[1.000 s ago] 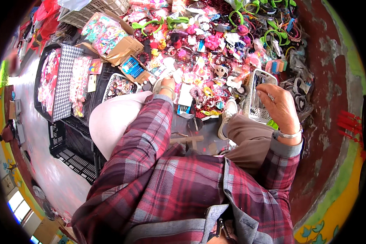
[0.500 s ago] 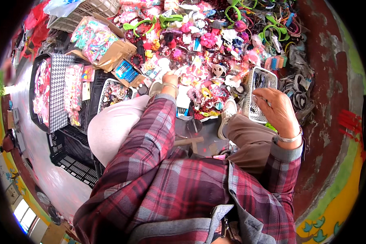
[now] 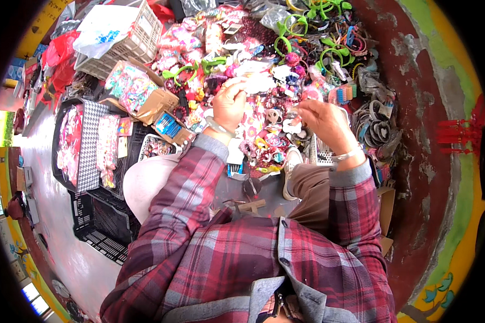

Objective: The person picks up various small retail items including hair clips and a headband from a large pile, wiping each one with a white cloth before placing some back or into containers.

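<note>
While plaid sleeves [image 3: 184, 180] stretch forward, the right hand [image 3: 324, 125] hangs above a white plastic basket [image 3: 322, 153], thumb and fingers bent together; whether they grip anything, I cannot tell. The left hand [image 3: 229, 110] curls over a heap of hair accessories [image 3: 251, 132], fingertips near a whitish item [image 3: 257, 69], its grip likewise unclear. Beyond lie bright green headbands [image 3: 214, 64], with a pale slatted crate [image 3: 144, 33] farther left.
</note>
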`<move>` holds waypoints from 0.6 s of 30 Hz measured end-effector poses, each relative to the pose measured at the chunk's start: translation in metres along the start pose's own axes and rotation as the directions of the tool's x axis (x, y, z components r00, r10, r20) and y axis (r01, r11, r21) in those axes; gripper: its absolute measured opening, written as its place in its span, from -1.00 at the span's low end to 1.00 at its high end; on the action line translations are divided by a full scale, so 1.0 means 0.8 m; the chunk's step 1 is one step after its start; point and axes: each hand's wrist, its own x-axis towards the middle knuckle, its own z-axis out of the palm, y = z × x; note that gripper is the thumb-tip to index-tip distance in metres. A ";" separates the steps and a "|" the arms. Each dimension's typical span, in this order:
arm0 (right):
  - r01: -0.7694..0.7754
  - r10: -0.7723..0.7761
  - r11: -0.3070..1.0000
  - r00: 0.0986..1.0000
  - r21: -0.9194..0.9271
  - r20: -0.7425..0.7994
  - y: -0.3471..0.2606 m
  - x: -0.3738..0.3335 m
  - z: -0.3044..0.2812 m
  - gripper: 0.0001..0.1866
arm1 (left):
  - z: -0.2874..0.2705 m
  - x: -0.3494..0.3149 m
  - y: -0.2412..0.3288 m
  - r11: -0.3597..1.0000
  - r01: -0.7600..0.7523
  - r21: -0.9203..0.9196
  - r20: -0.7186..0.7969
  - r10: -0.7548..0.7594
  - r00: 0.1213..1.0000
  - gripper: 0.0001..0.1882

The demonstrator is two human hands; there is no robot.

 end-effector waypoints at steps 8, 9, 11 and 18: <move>-0.338 0.086 -0.100 0.934 0.936 0.346 -0.013 0.007 0.011 -0.65 | -0.050 0.026 0.179 0.937 -0.338 0.083 0.327 0.295 0.898 -0.67; -0.282 0.014 -0.121 0.958 0.952 0.285 -0.013 0.004 0.016 -0.69 | -0.053 0.019 0.179 0.938 -0.344 0.047 0.364 0.304 0.880 -0.68; -0.244 0.041 -0.048 0.969 0.969 0.246 -0.015 0.007 0.023 -0.71 | -0.053 0.012 0.177 0.936 -0.352 0.024 0.407 0.313 0.858 -0.69; -0.209 0.173 0.197 0.969 0.958 0.176 -0.013 0.012 0.012 -0.81 | -0.021 0.006 0.154 0.944 0.179 -0.277 0.385 -0.062 0.921 -0.66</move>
